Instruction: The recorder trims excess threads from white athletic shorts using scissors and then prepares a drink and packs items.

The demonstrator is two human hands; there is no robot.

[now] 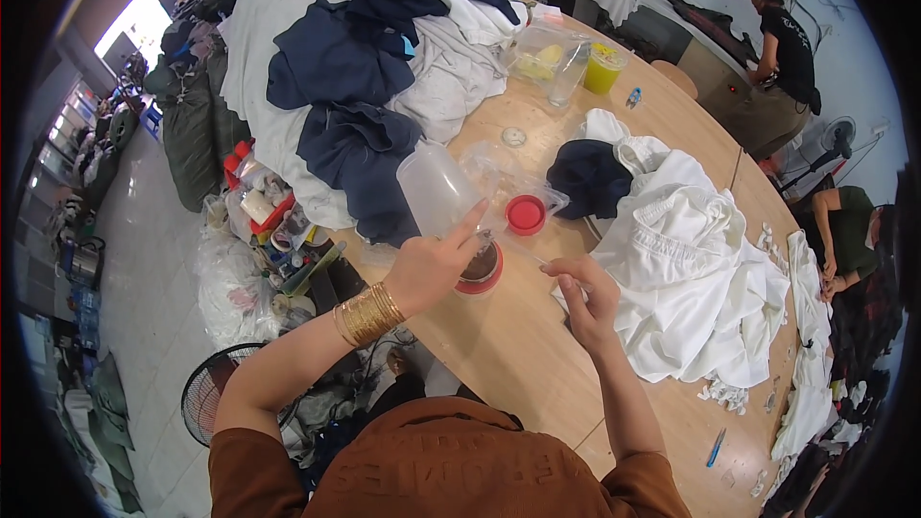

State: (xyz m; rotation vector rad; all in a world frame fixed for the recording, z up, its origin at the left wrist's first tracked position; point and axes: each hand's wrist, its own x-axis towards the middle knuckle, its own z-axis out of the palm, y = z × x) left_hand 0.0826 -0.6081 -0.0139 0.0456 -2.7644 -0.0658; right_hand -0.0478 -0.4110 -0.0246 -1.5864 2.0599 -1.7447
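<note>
My left hand, with a stack of gold bangles at the wrist, is over a small round jar with a red rim and dark brown contents. Its index finger stretches across the edge of a translucent plastic cup; the other fingers curl in by the jar, and what they pinch, a small shiny bit, is unclear. My right hand is closed on a thin pale stick, possibly a spoon handle, which points at the jar. A red round lid lies beyond, next to a clear plastic bag.
Dark blue and white garments are heaped at the far left, more white clothing at the right. A green drink cup and a blue pen are on the table. A floor fan stands left; two people work at right.
</note>
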